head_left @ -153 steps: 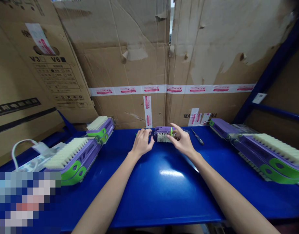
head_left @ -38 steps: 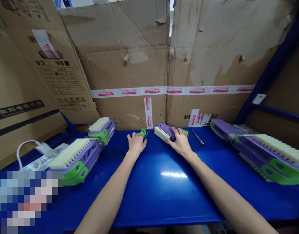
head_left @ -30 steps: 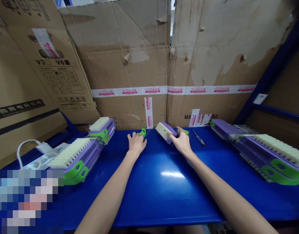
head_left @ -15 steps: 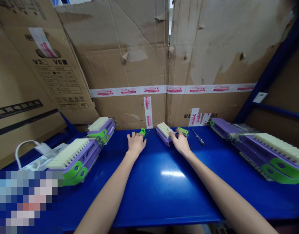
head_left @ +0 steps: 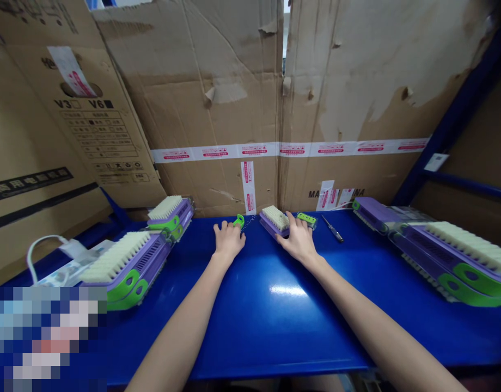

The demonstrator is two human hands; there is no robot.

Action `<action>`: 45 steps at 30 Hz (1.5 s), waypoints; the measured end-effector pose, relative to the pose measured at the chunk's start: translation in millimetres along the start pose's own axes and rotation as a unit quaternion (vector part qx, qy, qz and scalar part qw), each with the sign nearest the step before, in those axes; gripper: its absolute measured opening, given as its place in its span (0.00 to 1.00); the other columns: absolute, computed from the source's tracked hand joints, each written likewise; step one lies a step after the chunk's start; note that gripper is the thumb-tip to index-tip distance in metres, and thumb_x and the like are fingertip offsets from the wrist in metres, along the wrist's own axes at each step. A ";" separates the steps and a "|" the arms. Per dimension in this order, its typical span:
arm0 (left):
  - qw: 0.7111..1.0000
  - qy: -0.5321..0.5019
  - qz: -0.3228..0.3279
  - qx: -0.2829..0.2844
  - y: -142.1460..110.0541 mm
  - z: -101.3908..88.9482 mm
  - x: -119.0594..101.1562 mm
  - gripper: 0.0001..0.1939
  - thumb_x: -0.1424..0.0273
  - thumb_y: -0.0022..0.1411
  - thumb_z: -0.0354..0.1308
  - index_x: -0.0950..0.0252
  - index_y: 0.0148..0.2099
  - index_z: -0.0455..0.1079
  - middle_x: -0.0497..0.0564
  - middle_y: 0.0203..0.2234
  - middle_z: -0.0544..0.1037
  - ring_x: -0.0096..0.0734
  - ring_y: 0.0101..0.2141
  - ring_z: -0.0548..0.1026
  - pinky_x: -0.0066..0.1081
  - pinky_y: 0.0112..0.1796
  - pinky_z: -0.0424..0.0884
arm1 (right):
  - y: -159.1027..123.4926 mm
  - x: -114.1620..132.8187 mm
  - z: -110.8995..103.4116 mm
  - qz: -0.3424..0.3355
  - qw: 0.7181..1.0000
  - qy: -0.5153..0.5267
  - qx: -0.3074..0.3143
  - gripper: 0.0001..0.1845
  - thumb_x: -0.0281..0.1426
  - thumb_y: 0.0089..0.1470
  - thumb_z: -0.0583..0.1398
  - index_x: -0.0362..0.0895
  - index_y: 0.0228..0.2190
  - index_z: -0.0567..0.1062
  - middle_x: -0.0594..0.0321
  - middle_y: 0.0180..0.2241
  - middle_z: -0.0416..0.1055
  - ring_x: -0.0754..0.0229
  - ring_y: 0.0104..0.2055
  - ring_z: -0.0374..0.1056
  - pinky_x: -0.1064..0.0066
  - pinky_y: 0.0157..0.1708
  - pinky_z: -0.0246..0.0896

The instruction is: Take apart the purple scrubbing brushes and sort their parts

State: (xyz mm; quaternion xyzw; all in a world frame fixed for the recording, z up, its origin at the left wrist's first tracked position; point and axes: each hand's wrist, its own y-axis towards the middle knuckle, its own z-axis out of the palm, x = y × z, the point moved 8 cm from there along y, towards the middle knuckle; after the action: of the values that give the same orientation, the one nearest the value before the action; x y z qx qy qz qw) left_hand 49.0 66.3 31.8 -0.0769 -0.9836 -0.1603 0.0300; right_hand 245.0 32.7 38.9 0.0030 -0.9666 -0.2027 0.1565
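Note:
My left hand [head_left: 228,239] rests on the blue table, palm down, with its fingers spread. Just past its fingertips lies a small bright-green plastic part [head_left: 239,221], partly hidden by the hand. Beside that are small dark bits [head_left: 249,221], too fine to name. My right hand [head_left: 299,242] is open, its thumb and fingers apart around the near right end of a purple brush head [head_left: 275,220] with cream bristles facing up. Whether it touches the brush head is hard to tell. Behind the right fingers sits a green piece in a clear casing [head_left: 306,219].
A screwdriver [head_left: 333,228] lies right of the green piece. Purple-and-green brushes stand at the left [head_left: 128,267] and right [head_left: 458,267]. A power strip [head_left: 66,267] with a white cable is at far left. Cardboard [head_left: 218,109] walls the back; a blue post [head_left: 434,120] rises at right.
My right hand has shifted slightly left and spread its fingers, uncovering more of the green piece. The purple brush head has slid a little left. My left hand has stayed in place.

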 end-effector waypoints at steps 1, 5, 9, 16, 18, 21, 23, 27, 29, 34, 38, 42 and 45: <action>1.000 -0.001 0.001 0.001 -0.1 -0.2 -0.2 0.15 0.67 0.60 0.48 0.65 0.45 0.72 0.61 0.41 0.76 0.50 0.46 0.66 0.51 0.48 0.56 | 1.4 -0.8 1.2 -0.003 1.000 0.002 0.003 0.39 0.39 0.51 0.58 0.37 0.60 0.55 0.45 0.49 0.66 0.43 0.52 0.60 0.56 0.48 0.54; 1.000 -0.004 0.005 0.009 0.1 -0.8 0.3 0.14 0.70 0.56 0.50 0.64 0.44 0.71 0.59 0.41 0.77 0.49 0.47 0.66 0.52 0.51 0.54 | 7.5 -4.9 4.7 -0.018 1.000 0.002 0.003 0.34 0.38 0.52 0.57 0.39 0.58 0.59 0.47 0.51 0.67 0.44 0.53 0.58 0.54 0.50 0.52; 1.000 -0.010 0.014 0.004 0.7 -2.6 0.7 0.14 0.70 0.55 0.51 0.63 0.44 0.71 0.58 0.38 0.78 0.48 0.46 0.67 0.54 0.53 0.51 | 14.4 -10.7 6.0 -0.026 0.999 -0.012 -0.014 0.30 0.36 0.52 0.57 0.41 0.56 0.61 0.48 0.52 0.66 0.44 0.54 0.58 0.54 0.50 0.51; 0.999 -0.023 0.031 0.002 1.1 -2.1 1.1 0.17 0.71 0.54 0.51 0.66 0.47 0.68 0.60 0.38 0.77 0.50 0.46 0.68 0.54 0.55 0.50 | 31.6 -17.4 15.2 -0.071 0.997 0.006 0.007 0.31 0.33 0.52 0.57 0.41 0.57 0.60 0.49 0.51 0.67 0.46 0.53 0.60 0.55 0.52 0.50; 0.998 -0.039 0.054 0.004 0.6 -2.8 -1.2 0.15 0.72 0.53 0.52 0.64 0.45 0.68 0.58 0.38 0.77 0.48 0.46 0.68 0.51 0.54 0.52 | 36.1 -18.2 17.3 -0.077 0.997 0.003 0.015 0.32 0.33 0.52 0.57 0.39 0.57 0.59 0.47 0.51 0.67 0.46 0.53 0.60 0.56 0.53 0.51; 0.992 -0.076 0.105 0.009 -1.2 -5.4 -8.1 0.11 0.74 0.52 0.52 0.63 0.40 0.68 0.56 0.36 0.77 0.44 0.44 0.69 0.44 0.52 0.58 | 41.3 -17.2 18.7 -0.087 0.996 -0.001 0.023 0.32 0.33 0.51 0.57 0.39 0.57 0.59 0.48 0.51 0.67 0.47 0.52 0.62 0.57 0.52 0.52; 0.985 -0.101 0.141 0.007 -3.2 -8.4 -13.9 0.09 0.74 0.51 0.53 0.63 0.37 0.68 0.54 0.34 0.76 0.42 0.43 0.69 0.41 0.50 0.60 | 44.0 -16.2 19.0 -0.089 0.996 -0.006 0.025 0.32 0.32 0.51 0.58 0.41 0.57 0.59 0.49 0.51 0.67 0.47 0.52 0.62 0.57 0.53 0.52; 0.974 -0.132 0.186 -0.006 -7.6 -13.8 -24.2 0.08 0.74 0.50 0.54 0.62 0.35 0.68 0.53 0.32 0.75 0.40 0.41 0.69 0.39 0.49 0.61 | 48.3 -13.3 18.6 -0.083 0.996 -0.031 0.027 0.31 0.31 0.53 0.58 0.40 0.57 0.60 0.48 0.52 0.67 0.47 0.52 0.62 0.57 0.53 0.51; 0.971 -0.135 0.197 -0.010 -9.4 -14.8 -28.4 0.07 0.74 0.50 0.54 0.63 0.35 0.68 0.53 0.31 0.75 0.40 0.41 0.69 0.39 0.49 0.61 | 49.8 -12.2 18.2 -0.073 0.996 -0.049 0.024 0.29 0.30 0.53 0.57 0.39 0.57 0.60 0.47 0.50 0.68 0.47 0.51 0.63 0.58 0.52 0.53; 0.968 -0.133 0.210 -0.027 -11.6 -14.5 -35.4 0.08 0.73 0.53 0.54 0.63 0.37 0.69 0.54 0.33 0.74 0.40 0.41 0.69 0.42 0.52 0.59 | 51.0 -12.1 19.0 -0.046 0.996 -0.079 0.009 0.26 0.29 0.55 0.56 0.37 0.55 0.62 0.45 0.44 0.72 0.47 0.46 0.65 0.59 0.48 0.54; 0.967 -0.129 0.217 -0.036 -11.3 -11.0 -39.1 0.09 0.69 0.57 0.54 0.63 0.41 0.69 0.54 0.35 0.75 0.41 0.43 0.69 0.44 0.54 0.57 | 48.4 -12.8 17.6 -0.036 0.995 -0.086 -0.028 0.24 0.29 0.55 0.54 0.37 0.54 0.63 0.46 0.44 0.71 0.47 0.46 0.64 0.59 0.47 0.53; 0.963 -0.128 0.231 -0.054 -12.0 -8.8 -43.1 0.09 0.67 0.60 0.54 0.63 0.42 0.69 0.54 0.36 0.75 0.39 0.44 0.69 0.43 0.55 0.55 | 37.8 -8.2 7.2 -0.056 0.993 -0.052 -0.089 0.22 0.33 0.59 0.50 0.39 0.53 0.65 0.48 0.47 0.70 0.47 0.48 0.62 0.59 0.47 0.53; 0.958 -0.130 0.246 -0.072 -13.5 -9.3 -46.7 0.09 0.68 0.61 0.53 0.66 0.43 0.69 0.55 0.37 0.75 0.38 0.44 0.69 0.41 0.55 0.55 | 24.1 5.7 5.5 -0.131 0.989 -0.013 -0.065 0.21 0.36 0.61 0.48 0.40 0.51 0.67 0.50 0.47 0.70 0.49 0.49 0.62 0.60 0.47 0.54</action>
State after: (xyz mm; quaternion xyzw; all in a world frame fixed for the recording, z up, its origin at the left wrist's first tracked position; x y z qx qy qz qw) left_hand 93.2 44.1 32.5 -0.3386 -0.9156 -0.2070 -0.0653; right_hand 239.3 56.6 45.4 0.1171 -0.9444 -0.2843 0.1162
